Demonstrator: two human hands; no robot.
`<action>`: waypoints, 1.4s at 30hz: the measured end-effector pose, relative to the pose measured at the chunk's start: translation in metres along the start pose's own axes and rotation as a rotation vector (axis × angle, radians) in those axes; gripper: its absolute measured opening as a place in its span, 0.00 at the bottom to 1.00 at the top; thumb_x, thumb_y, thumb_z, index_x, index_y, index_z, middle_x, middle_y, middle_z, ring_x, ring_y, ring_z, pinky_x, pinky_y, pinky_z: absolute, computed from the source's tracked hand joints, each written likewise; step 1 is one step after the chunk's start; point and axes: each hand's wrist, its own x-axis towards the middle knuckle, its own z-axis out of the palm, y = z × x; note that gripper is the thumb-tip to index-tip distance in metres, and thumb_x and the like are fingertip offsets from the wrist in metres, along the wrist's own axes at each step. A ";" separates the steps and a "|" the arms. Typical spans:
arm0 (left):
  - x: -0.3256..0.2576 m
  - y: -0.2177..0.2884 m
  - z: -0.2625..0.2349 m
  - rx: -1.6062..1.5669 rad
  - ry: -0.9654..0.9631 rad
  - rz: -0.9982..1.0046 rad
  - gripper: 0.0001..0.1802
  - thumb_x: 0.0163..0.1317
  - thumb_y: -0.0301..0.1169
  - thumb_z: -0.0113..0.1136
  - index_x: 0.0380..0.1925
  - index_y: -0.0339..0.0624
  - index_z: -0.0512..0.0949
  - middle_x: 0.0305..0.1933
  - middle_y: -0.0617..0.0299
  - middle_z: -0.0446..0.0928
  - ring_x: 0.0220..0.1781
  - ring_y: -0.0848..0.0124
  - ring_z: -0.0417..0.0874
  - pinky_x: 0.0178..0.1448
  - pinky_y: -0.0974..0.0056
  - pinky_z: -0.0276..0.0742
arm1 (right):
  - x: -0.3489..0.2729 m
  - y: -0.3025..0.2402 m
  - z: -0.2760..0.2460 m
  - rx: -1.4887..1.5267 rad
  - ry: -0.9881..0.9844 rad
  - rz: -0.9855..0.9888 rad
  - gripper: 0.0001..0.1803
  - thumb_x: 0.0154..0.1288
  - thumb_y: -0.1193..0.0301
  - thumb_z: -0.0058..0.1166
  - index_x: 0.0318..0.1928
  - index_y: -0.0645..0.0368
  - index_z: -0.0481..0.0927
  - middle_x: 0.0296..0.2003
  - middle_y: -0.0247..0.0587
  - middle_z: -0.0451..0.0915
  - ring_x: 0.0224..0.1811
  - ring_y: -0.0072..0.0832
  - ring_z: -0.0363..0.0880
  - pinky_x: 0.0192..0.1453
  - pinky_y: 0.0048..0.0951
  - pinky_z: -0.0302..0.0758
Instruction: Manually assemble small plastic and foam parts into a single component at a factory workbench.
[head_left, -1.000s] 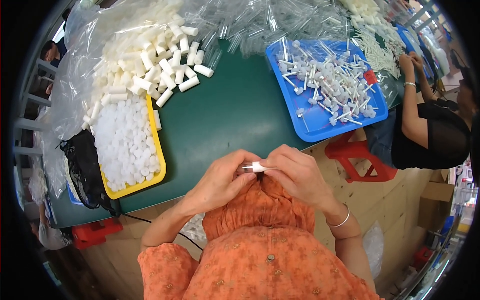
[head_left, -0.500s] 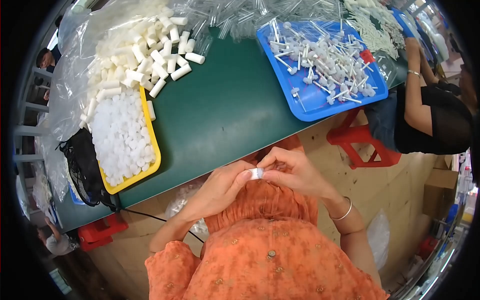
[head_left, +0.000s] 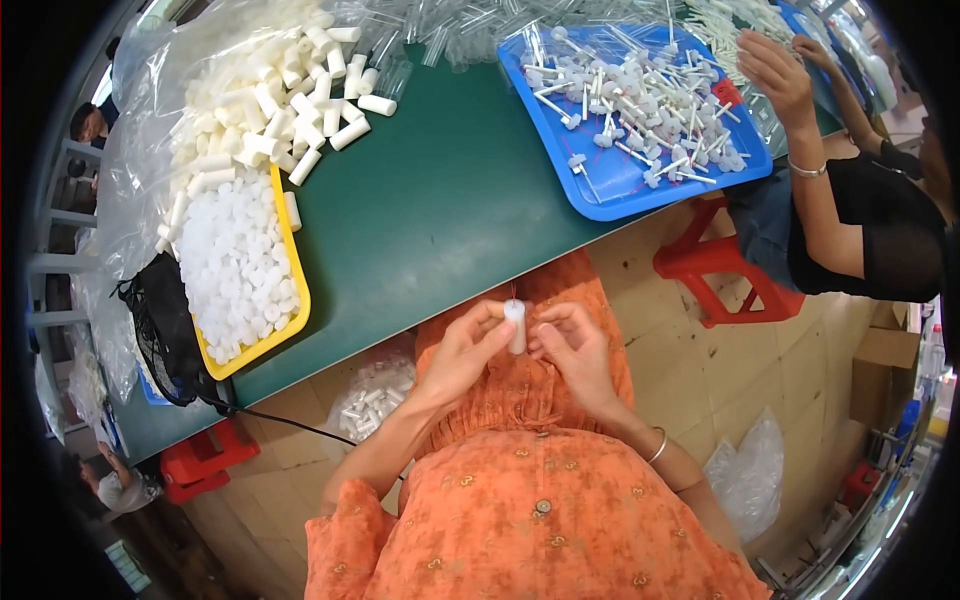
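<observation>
My left hand (head_left: pixel 462 350) pinches a white cylindrical tube (head_left: pixel 517 338) between thumb and fingers, above my lap just off the table's edge. The tube stands nearly upright, its pale translucent cap (head_left: pixel 514 309) at the top. A thin reddish strand pokes up above the cap. Beside the tube on the right, my right hand (head_left: pixel 577 355) has loosely bent, parted fingers and appears to hold nothing. Left of my hands, a yellow tray (head_left: pixel 304 300) holds many small translucent white caps. Off-white foam-like cylinders (head_left: pixel 290 110) are heaped behind it.
A blue tray (head_left: pixel 600 207) of capped thin sticks sits at the right of the green table (head_left: pixel 420 200). Clear tubes (head_left: pixel 460 30) lie along the back. On the right, a co-worker's raised hand (head_left: pixel 780 80) is above the table by a red stool (head_left: pixel 735 280). A black mesh bag (head_left: pixel 165 340) hangs left.
The tube has turned from lying sideways to nearly upright, cap up. My right fingers have come off it and moved slightly right. The co-worker's hand has risen.
</observation>
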 end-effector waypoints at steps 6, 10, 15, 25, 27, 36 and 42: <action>0.016 0.000 0.023 -0.161 0.222 -0.021 0.18 0.72 0.37 0.56 0.53 0.35 0.76 0.40 0.66 0.79 0.38 0.82 0.78 0.38 0.75 0.77 | 0.007 -0.005 0.031 0.372 -0.164 0.300 0.15 0.81 0.59 0.37 0.52 0.57 0.70 0.32 0.30 0.72 0.27 0.18 0.71 0.30 0.23 0.72; 0.017 0.009 0.020 -0.228 0.160 -0.171 0.18 0.74 0.38 0.51 0.53 0.35 0.76 0.57 0.57 0.78 0.39 0.79 0.79 0.47 0.71 0.79 | 0.005 -0.013 0.037 0.783 -0.089 0.493 0.16 0.81 0.56 0.35 0.43 0.53 0.70 0.23 0.25 0.61 0.19 0.14 0.54 0.21 0.18 0.52; 0.024 0.011 0.019 -0.374 0.106 -0.107 0.20 0.74 0.37 0.50 0.56 0.34 0.75 0.59 0.56 0.77 0.59 0.69 0.76 0.64 0.64 0.71 | 0.016 -0.013 0.031 0.832 -0.140 0.520 0.19 0.81 0.54 0.33 0.39 0.53 0.69 0.21 0.23 0.60 0.19 0.14 0.52 0.21 0.19 0.51; 0.028 0.003 0.015 -0.463 0.062 -0.089 0.18 0.70 0.34 0.57 0.56 0.38 0.76 0.61 0.60 0.76 0.64 0.67 0.73 0.69 0.57 0.67 | 0.038 -0.032 -0.008 0.657 -0.331 0.692 0.16 0.81 0.57 0.35 0.43 0.55 0.70 0.20 0.21 0.59 0.17 0.11 0.50 0.18 0.16 0.48; 0.031 0.006 0.017 -0.471 0.076 -0.082 0.18 0.70 0.34 0.57 0.56 0.38 0.76 0.61 0.60 0.76 0.64 0.67 0.73 0.69 0.57 0.67 | 0.040 -0.034 -0.006 0.772 -0.278 0.773 0.17 0.81 0.57 0.36 0.42 0.55 0.71 0.19 0.20 0.58 0.17 0.10 0.50 0.18 0.16 0.48; 0.011 0.010 0.015 -0.360 0.093 -0.089 0.15 0.71 0.34 0.57 0.53 0.38 0.76 0.54 0.60 0.78 0.55 0.68 0.77 0.60 0.58 0.75 | 0.035 -0.036 -0.013 -0.530 -0.272 -0.279 0.08 0.68 0.68 0.55 0.42 0.60 0.78 0.25 0.35 0.75 0.25 0.24 0.72 0.28 0.26 0.68; -0.002 0.014 0.014 -0.287 0.071 -0.026 0.13 0.71 0.34 0.57 0.49 0.38 0.76 0.45 0.59 0.81 0.45 0.71 0.82 0.50 0.64 0.80 | 0.025 -0.065 -0.013 -0.879 -0.383 -0.682 0.33 0.47 0.72 0.70 0.56 0.60 0.74 0.51 0.45 0.75 0.51 0.43 0.76 0.52 0.38 0.75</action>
